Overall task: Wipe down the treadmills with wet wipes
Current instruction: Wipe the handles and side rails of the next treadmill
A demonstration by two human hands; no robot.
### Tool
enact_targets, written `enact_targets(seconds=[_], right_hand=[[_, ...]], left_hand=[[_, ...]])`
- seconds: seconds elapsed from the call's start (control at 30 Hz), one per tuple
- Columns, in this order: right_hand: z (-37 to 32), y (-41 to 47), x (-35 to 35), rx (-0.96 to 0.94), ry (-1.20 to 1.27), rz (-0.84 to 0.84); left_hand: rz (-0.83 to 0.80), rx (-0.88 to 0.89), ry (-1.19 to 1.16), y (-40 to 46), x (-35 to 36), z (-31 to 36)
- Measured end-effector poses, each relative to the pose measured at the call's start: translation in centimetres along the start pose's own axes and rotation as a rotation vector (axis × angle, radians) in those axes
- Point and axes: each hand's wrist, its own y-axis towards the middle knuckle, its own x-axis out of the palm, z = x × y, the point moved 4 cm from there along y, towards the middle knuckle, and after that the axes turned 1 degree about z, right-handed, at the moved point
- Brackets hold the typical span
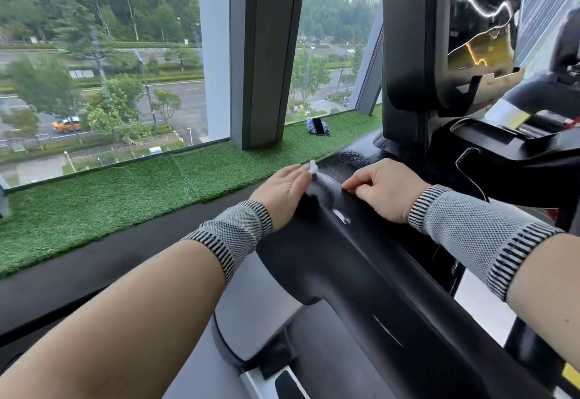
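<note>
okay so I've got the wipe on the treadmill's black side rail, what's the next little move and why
Probably slide the left hand with the wet wipe forward along the black rail toward the upright. The right hand rests on the rail, steadying it, and the stretch just ahead looks streaked.

No legible txt, labels or nos. anywhere; treadmill console screen point(480, 21) shows reflections only.
</note>
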Motion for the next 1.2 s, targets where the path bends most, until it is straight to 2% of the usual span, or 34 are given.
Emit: enact_targets(seconds=[0.07, 0.17, 0.27, 0.43, 0.53, 0.63, 0.73, 0.87, 1.07, 1.2], right_hand=[[-0.3, -0.1, 0.1, -0.004, -0.042, 0.007], [-0.4, 0.1, 0.1, -0.002, -0.046, 0.022], [-1.0, 0.3, 0.2, 0.009, -0.055, 0.017], [-1.6, 0.2, -0.1, 0.015, -0.09, 0.01], [-1.4, 0.2, 0.1, 0.033, -0.067, 0.02], [-1.1, 0.5, 0.3, 0.058, -0.022, 0.022], [-1.2, 0.5, 0.2, 0.072, -0.001, 0.012], [-1.2, 0.2, 0.3, 0.079, 0.008, 0.007], [-0.9, 0.6, 0.3, 0.08, 0.04, -0.007], [-0.9, 0.6, 0.4, 0.078, 0.033, -0.031]], left_hand=[[-0.02, -0.018, 0.078, -0.2, 0.4, 0.3], [-0.041, 0.08, 0.254, -1.4, 1.7, 1.9], [-0.017, 0.077, 0.132, -0.8, 1.1, 1.2], [0.037, -0.151, -0.046, 0.3, 0.5, -2.5], [0.054, -0.067, 0.078, -0.8, 1.3, -1.2], [-0.024, 0.061, 0.153, -0.2, 1.2, 0.8], [-0.021, -0.002, 0.077, 1.4, 0.9, -0.5], [0.102, -0.11, -0.049, 0.9, 1.2, -2.2], [0.006, 0.042, 0.096, -0.6, 1.5, 1.1], [0.096, -0.079, -0.056, 0.9, 0.8, -2.1]])
